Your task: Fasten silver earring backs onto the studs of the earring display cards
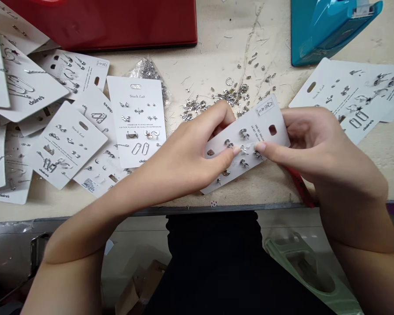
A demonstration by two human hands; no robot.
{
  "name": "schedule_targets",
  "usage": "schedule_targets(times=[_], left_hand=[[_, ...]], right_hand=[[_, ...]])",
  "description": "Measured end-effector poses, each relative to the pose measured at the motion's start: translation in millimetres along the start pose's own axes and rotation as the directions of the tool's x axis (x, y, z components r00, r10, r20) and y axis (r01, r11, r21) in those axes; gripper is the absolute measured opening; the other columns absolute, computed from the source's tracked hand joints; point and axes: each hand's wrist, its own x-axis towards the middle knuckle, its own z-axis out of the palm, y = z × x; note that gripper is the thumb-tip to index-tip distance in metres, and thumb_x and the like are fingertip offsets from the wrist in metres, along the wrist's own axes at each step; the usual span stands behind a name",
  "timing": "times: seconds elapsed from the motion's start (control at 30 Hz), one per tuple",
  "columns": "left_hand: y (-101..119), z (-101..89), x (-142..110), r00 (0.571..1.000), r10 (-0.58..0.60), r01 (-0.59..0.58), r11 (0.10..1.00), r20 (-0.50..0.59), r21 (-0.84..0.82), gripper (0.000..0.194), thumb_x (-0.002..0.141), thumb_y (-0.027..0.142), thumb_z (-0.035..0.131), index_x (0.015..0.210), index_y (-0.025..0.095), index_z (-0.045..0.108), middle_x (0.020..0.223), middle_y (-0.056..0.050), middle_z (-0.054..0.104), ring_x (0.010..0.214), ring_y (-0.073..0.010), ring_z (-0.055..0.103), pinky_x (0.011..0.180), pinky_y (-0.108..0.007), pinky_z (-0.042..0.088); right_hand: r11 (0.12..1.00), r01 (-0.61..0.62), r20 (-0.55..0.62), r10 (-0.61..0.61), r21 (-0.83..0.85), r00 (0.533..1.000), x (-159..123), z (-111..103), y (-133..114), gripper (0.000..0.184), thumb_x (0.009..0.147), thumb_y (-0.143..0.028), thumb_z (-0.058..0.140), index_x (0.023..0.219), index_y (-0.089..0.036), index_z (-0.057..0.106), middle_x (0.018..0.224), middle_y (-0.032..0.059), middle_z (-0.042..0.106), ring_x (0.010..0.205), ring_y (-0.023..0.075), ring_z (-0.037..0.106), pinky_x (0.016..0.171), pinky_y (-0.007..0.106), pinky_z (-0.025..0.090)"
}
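Between my two hands I see a white earring card [265, 113], tilted with its back face up. Several metal earring backs [244, 163] sit on posts poking through it. My left hand [210, 148] grips the card's left part, its thumb on the face near the middle posts and its other fingers behind. Opposite it, my right hand [302, 144] holds the right end, thumb pressed beside an earring back close to the left thumb. Just beyond the card lies a loose pile of small metal earring backs [228, 97]. The fingers under the card are mostly hidden.
Many earring cards [136, 89] overlap at the left, and more cards [335, 87] lie at the right. A plastic bag of metal pieces [151, 72], a red box-like object [134, 22] and a blue tape dispenser [321, 30] stand behind. A red-handled tool [300, 188] lies partly under my right hand.
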Motion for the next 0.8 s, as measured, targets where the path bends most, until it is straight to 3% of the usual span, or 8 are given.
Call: schedule_targets(times=[0.1,0.27,0.33,0.5,0.8], left_hand=[[0.6,-0.8,-0.7,1.000,-0.012,0.012,1.000,-0.001,0.000,0.023,0.092,0.024,0.065,0.081,0.023,0.045,0.075,0.001,0.053,0.065,-0.0125,0.051,0.051,-0.027,0.038],[-1.3,-0.4,-0.5,1.000,0.005,-0.005,1.000,0.011,0.010,0.024,0.092,0.026,0.066,0.081,0.023,0.044,0.074,0.002,0.051,0.065,-0.0130,0.051,0.052,-0.027,0.039],[-1.8,0.0,-0.2,1.000,0.005,-0.005,1.000,0.017,0.019,0.024,0.092,0.026,0.065,0.080,0.023,0.044,0.073,0.002,0.050,0.065,-0.0131,0.050,0.053,-0.028,0.039],[-1.1,0.9,0.2,1.000,0.003,-0.004,1.000,0.027,0.026,0.024,0.090,0.021,0.064,0.079,0.023,0.043,0.072,0.002,0.048,0.062,-0.0129,0.046,0.052,-0.029,0.035],[-1.4,2.0,-0.8,0.999,0.020,-0.021,1.000,0.049,0.018,0.020,0.092,0.023,0.062,0.082,0.023,0.044,0.073,0.001,0.051,0.064,-0.0135,0.049,0.052,-0.028,0.038]], right_hand=[[0.999,0.022,0.032,-0.023,0.026,0.999,-2.7,-0.6,-1.4,0.011,0.075,-0.016,0.074,0.078,-0.026,0.069,0.080,0.0010,0.070,0.074,0.0180,0.066,0.060,0.027,0.056],[0.999,0.014,-0.072,-0.011,0.050,0.997,-5.8,6.3,0.7,0.007,0.077,-0.024,0.075,0.081,-0.026,0.070,0.082,0.0025,0.071,0.077,0.0202,0.067,0.062,0.029,0.058],[0.999,0.005,-0.061,-0.002,0.047,0.998,-4.4,7.1,2.2,0.010,0.075,-0.025,0.078,0.078,-0.025,0.068,0.080,0.0022,0.069,0.074,0.0185,0.065,0.061,0.028,0.057],[0.999,0.010,-0.063,-0.008,0.030,0.998,1.6,5.6,4.6,0.024,0.068,-0.026,0.085,0.068,-0.021,0.061,0.067,-0.0003,0.059,0.066,0.0139,0.055,0.051,0.024,0.044],[0.999,0.044,-0.117,-0.047,-0.029,0.992,-4.4,10.5,-0.1,0.022,0.070,-0.015,0.076,0.062,-0.021,0.057,0.060,-0.0018,0.053,0.055,0.0107,0.043,0.044,0.027,0.030]])
